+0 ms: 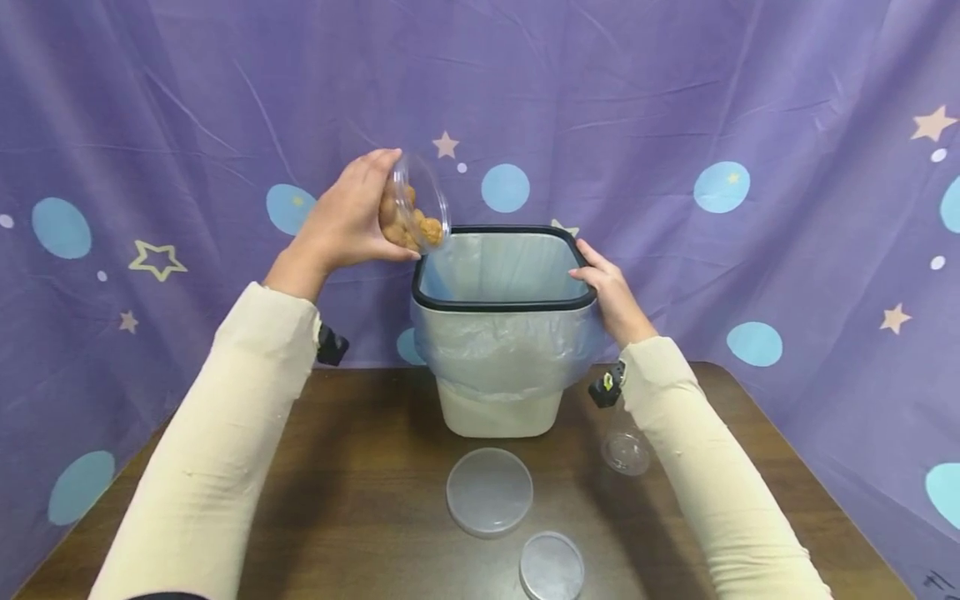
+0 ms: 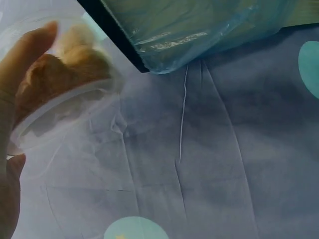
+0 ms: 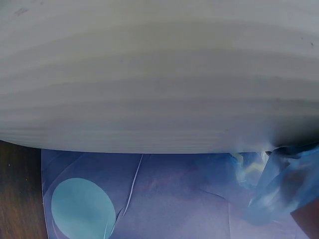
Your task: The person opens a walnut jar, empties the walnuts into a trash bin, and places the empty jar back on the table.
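My left hand (image 1: 345, 212) grips a clear plastic tub (image 1: 442, 208), tipped on its side with its mouth facing right. Round golden-brown balls (image 1: 401, 225), like puffed snacks, lie inside it; the left wrist view shows the balls (image 2: 65, 72) up close. The tub's rim overlaps the left back corner of a pale trash can (image 1: 498, 417). A bluish liner bag (image 1: 506, 350) folds down over its outside, under a black rim ring (image 1: 506, 306). My right hand (image 1: 611, 292) holds the can's right rim, fingers over the edge. In the right wrist view, the can's wall (image 3: 149, 74) fills the upper part.
Two round translucent lids lie on the brown table (image 1: 360, 500): a larger lid (image 1: 490, 492) before the can and a smaller lid (image 1: 552, 567) nearer me. A clear jar (image 1: 626, 452) stands partly behind my right forearm. A purple curtain (image 1: 615, 92) hangs behind.
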The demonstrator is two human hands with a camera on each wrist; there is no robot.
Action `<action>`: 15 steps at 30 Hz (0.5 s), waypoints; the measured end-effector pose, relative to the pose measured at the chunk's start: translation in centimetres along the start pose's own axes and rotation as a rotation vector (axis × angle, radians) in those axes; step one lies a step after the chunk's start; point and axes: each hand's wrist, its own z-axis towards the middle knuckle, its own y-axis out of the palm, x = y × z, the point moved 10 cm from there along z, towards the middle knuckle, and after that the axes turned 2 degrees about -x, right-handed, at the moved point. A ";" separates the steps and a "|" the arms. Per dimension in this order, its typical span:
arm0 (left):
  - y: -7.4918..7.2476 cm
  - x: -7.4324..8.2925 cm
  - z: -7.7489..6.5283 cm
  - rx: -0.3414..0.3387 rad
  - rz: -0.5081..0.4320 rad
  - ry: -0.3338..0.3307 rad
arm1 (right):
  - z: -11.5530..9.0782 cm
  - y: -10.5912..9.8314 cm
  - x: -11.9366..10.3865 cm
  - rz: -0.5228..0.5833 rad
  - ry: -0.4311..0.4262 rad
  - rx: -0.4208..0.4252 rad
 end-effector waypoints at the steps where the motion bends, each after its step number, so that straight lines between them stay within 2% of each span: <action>1: 0.1 0.0 0.0 -0.005 -0.004 -0.002 | 0.0 0.0 0.0 0.000 -0.001 0.001; 5: 0.5 -0.3 -0.3 -0.028 -0.026 -0.027 | 0.0 0.2 0.1 0.005 0.004 -0.004; 9: 0.3 -0.5 -0.3 -0.021 -0.040 -0.041 | 0.2 0.2 0.3 0.006 0.010 -0.005; 15: 0.2 0.1 0.1 -0.029 0.005 0.022 | 0.3 0.0 0.2 0.006 0.000 0.022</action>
